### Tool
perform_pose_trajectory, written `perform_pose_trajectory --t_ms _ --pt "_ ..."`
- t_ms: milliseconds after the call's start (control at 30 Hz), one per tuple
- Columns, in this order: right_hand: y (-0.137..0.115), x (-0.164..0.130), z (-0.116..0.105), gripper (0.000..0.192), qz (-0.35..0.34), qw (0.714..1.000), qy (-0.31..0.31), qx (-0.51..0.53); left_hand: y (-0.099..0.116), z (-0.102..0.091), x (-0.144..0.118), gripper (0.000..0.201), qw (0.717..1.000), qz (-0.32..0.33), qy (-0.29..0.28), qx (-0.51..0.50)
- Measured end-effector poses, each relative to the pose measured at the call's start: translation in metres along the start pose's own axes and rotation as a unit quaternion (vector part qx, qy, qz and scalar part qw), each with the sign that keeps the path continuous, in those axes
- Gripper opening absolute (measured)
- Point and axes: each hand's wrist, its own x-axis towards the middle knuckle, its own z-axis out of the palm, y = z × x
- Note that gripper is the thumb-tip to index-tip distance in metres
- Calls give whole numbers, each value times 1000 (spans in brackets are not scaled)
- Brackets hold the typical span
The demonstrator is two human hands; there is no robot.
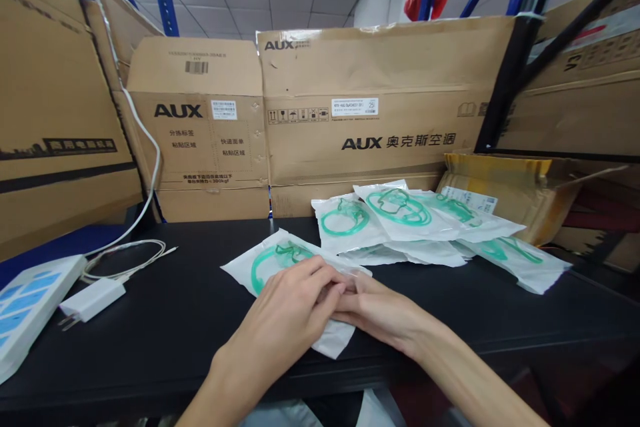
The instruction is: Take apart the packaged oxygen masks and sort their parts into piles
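A clear and white packet of green tubing (260, 255) lies at the front of the black table, partly under my hands. My left hand (293, 300) reaches over the packet, its fingers bent and closed at the packet's right side. Against it, my right hand (377, 310) is closed at the same edge, and the fingertips of both hands meet there. The exact grip is hidden by the fingers. Behind them lies a pile of similar packets (400, 210), also with green tubing inside.
Cardboard boxes (350, 80) stand along the back. An open carton (520, 193) sits at the back right beside a black rack post (510, 80). On the left of the black table (165, 320) lie a white power strip (45, 300), a charger plug (95, 299) and a looped cable (150, 250).
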Motion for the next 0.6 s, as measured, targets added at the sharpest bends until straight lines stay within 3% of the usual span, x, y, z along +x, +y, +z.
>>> perform_pose_trajectory --t_ms 133,233,300,400,500,600 --pt "-29 -14 -25 34 17 980 -30 -195 0 -8 -4 18 997 -38 -59 14" --pt "-47 -25 -33 41 -27 940 37 -339 2 -7 -11 22 993 -52 -105 28" --pt "-52 -31 -31 37 -92 901 93 -413 0 -3 -21 34 989 -55 -134 38" --pt "-50 -36 -22 26 -187 843 115 -491 -11 0 -38 70 985 -58 -153 53" --pt "-43 -39 -14 55 -164 827 75 -532 -25 -8 -41 78 983 -57 -167 59" --pt "-38 -41 -12 93 -80 826 0 -557 -30 -25 -26 39 976 -33 -201 75"
